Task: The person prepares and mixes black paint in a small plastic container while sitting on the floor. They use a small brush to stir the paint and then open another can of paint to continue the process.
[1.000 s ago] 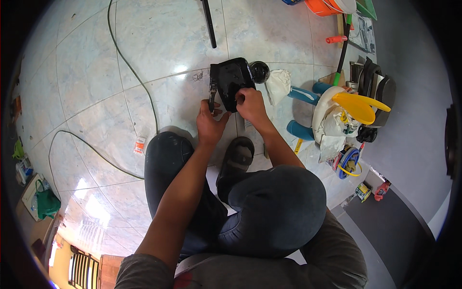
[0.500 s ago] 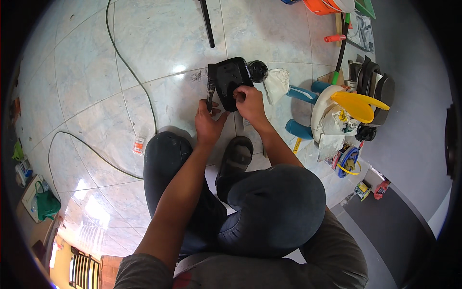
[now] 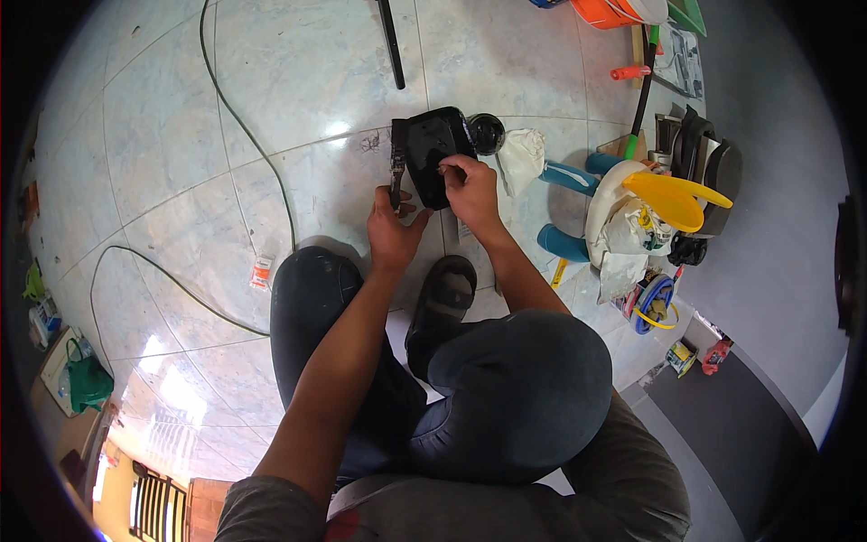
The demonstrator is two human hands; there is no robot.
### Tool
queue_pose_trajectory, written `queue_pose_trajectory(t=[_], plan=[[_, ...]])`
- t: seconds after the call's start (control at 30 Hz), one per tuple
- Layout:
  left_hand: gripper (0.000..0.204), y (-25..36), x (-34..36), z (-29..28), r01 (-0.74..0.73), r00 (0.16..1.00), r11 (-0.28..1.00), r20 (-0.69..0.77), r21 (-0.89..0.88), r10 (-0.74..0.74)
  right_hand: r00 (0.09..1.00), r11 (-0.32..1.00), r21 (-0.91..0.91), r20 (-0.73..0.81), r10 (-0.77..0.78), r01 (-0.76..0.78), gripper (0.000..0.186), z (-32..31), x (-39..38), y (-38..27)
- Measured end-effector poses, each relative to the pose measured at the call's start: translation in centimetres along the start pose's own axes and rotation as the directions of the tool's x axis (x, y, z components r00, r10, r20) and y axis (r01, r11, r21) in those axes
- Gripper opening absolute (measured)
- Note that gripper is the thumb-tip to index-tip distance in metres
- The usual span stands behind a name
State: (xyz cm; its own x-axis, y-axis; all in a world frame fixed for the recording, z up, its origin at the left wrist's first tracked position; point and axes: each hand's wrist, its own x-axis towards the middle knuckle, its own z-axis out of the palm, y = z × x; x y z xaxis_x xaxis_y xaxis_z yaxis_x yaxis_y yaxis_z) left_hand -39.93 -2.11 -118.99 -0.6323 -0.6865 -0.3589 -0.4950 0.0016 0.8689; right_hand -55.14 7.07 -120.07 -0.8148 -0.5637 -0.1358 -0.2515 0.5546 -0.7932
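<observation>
The right hand [image 3: 471, 191] has been shifted a touch farther up over the shallow black tray-like piece with a wet-looking shine [image 3: 424, 135], while the left hand [image 3: 392, 231] has been kept pretty much where it was. Right thumb and fingers are bunched in narrow above that piece; whether anything's pinched between them can't be told. The flat dark brush with black bristles [image 3: 397, 161] is gripped by the left fingers, bristles pointed away from the body and set right along the piece's left edge. The piece itself is positioned on the pale, glossy tiled floor [image 3: 181, 108], past the dark open-toed shoe [image 3: 446, 294]. Just beside its right edge a round jar with black contents [image 3: 488, 134] is parked, then a crumpled white cloth or bag [image 3: 521, 164]. Farther right, a yellow plastic scoop-like thing [image 3: 670, 202] is perched on a round white stool with blue-green legs [image 3: 601, 217]. A straight black bar [image 3: 391, 45] is laid farther up, and off left a thin dark-green cable [image 3: 256, 149] is strung across the tiles.
</observation>
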Motion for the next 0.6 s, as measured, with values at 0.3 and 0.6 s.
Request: queue_pose_trajectory(t=[0.3, 0.6], plan=[[0.057, -0.3, 0.0, -0.1, -0.01, 1.0, 1.0, -0.012, -0.018, 0.009, 0.972, 0.925, -0.328, 0.198, -0.13, 0.19, 0.011, -2.4, 0.7, -1.1], [0.057, -0.1, 0.0, 0.0, 0.011, 1.0, 0.999, 0.002, -0.034, -0.011, 0.989, 0.933, -0.356, 0.145, -0.004, 0.056, 0.006, -1.3, -0.7, -1.2]])
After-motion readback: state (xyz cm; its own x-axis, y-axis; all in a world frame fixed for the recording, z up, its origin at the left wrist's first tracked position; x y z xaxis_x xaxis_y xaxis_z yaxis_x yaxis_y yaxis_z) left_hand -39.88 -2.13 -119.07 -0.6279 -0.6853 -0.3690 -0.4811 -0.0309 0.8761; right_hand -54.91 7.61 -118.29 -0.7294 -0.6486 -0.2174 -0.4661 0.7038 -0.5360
